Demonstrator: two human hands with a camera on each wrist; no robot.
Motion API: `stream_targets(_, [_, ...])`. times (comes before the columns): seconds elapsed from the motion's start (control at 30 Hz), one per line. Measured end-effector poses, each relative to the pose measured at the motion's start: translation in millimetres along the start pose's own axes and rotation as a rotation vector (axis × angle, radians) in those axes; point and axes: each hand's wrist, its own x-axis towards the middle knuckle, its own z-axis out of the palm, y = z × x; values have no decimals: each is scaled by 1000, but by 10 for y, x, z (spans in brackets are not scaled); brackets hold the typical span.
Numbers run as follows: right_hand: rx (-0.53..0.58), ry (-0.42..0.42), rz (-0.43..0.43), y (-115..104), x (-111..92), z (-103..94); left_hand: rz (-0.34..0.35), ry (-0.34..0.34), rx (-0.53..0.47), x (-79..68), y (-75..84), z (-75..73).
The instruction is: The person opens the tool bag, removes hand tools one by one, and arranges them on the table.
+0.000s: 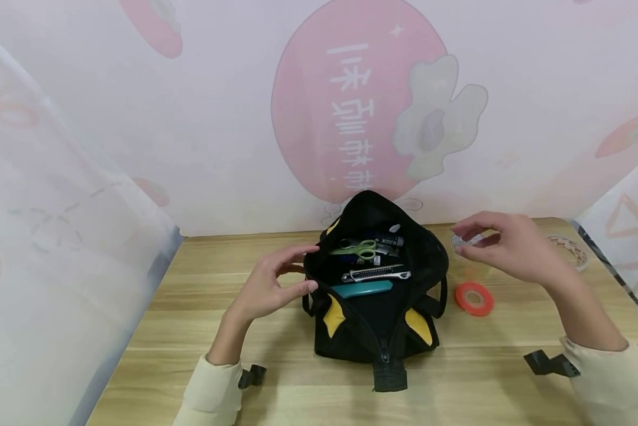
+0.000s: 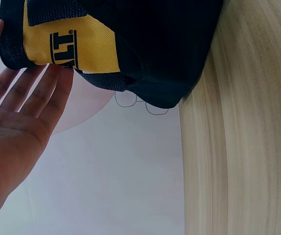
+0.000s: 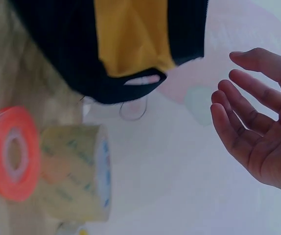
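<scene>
A black and yellow tool bag (image 1: 350, 343) stands wide open on the table. Inside lie green-handled scissors (image 1: 345, 251), a silver utility knife (image 1: 398, 274), a teal flat-handled item (image 1: 362, 289) and some dark cylindrical items (image 1: 392, 239). My left hand (image 1: 268, 284) touches the left side of the bag's mouth, its fingers fairly straight along the outside and the thumb nearer me. To the right of the bag hovers my right hand (image 1: 521, 245), fingers loosely bent with nothing in them. Below it stands a wide roll of clear yellowish tape (image 3: 72, 171), partly hidden by the hand in the head view.
A red tape roll (image 1: 461, 297) lies flat beside the bag. Farther right, a patterned tape roll (image 1: 582, 258) sits near the table's right edge. A printed pink and white sheet (image 1: 233, 118) rises behind the wooden table (image 1: 223, 260).
</scene>
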Motion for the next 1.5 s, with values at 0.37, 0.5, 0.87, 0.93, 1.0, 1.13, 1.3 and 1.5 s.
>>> stream_targets(0.37, [1,-73,-136,-381,437,96,4,3,-5,-4,-34,7])
stream_targets(0.5, [-1,-128,-143,-509,567,164,10,4,-13,-1,-34,21])
stream_targets(0.87, [-8,-247,-154,-544,865,448,5,6,-12,16,-18,54])
stream_targets(0.93, [12,-272,-155,-520,897,504,9,4,-11,18,-18,58])
stream_targets(1.0, [27,-286,-164,-499,925,560,13,3,-12,18,-22,62])
stream_targets(1.13, [28,-304,-177,-460,985,681,16,3,-16,15,-36,68])
stream_targets(1.3, [63,-352,-135,-407,1061,825,15,4,-23,8,-38,77])
stream_targets(1.5, [83,-384,-120,-352,1138,985,16,5,-24,1,-30,89])
